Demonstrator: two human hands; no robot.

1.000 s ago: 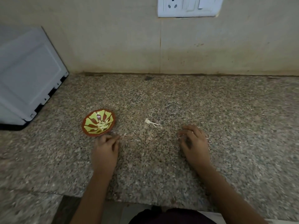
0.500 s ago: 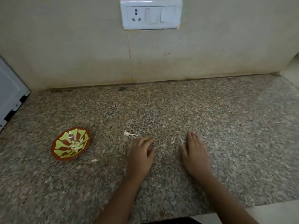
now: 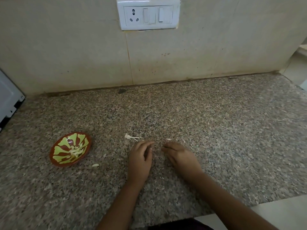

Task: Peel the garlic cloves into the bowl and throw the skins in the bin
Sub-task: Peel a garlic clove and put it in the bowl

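Note:
A small red-and-green patterned bowl (image 3: 54,161) sits on the granite counter (image 3: 216,130) at the left, with several peeled garlic cloves (image 3: 75,151) inside. One loose clove (image 3: 95,165) lies just right of the bowl. A white garlic stem with skin (image 3: 131,137) lies in the middle of the counter, and a small skin flake (image 3: 168,139) lies to its right. My left hand (image 3: 140,157) rests on its edge, fingers gently cupped toward the right. My right hand (image 3: 180,155) lies palm down, fingertips pointing at the left hand. Nothing shows in either hand. No bin is in view.
A white appliance corner (image 3: 8,100) stands at the far left. A switch-and-socket plate (image 3: 148,14) is on the tiled wall behind. The counter's front edge (image 3: 232,208) runs close to my body, and the counter ends at the right.
My left hand has moved from beside the bowl to the middle, close to my right hand. A clove now lies next to the bowl. The view has shifted right.

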